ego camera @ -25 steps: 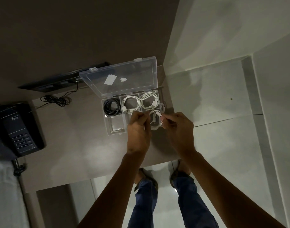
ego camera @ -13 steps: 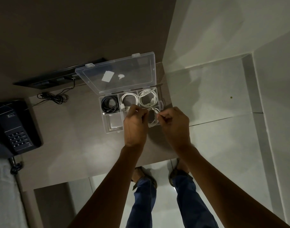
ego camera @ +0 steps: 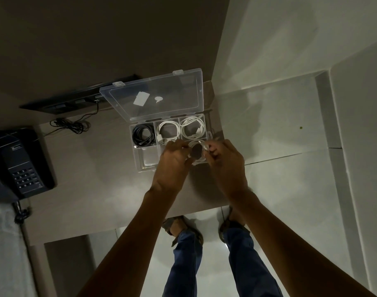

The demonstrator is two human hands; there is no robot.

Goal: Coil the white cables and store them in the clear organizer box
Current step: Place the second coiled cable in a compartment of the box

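The clear organizer box [ego camera: 145, 163] sits on the desk with its lid [ego camera: 155, 97] standing open. Its back row holds a black coiled cable [ego camera: 142, 136], a white coiled cable [ego camera: 168, 132] and another white coil [ego camera: 193, 128]. My left hand [ego camera: 172, 163] and my right hand [ego camera: 224, 161] both pinch a small white cable coil [ego camera: 198, 149] over the front right compartment. The coil's lower part is hidden by my fingers. The front left compartment looks bare.
A black desk phone [ego camera: 20, 163] stands at the left of the desk. A loose black wire [ego camera: 70, 125] lies behind it, near a dark flat device [ego camera: 76, 97] at the wall. The desk's right edge runs just past the box; tiled floor lies beyond.
Both hands have stayed at the front right compartment with the white coil, fingers shifting slightly. The view has drifted a little.
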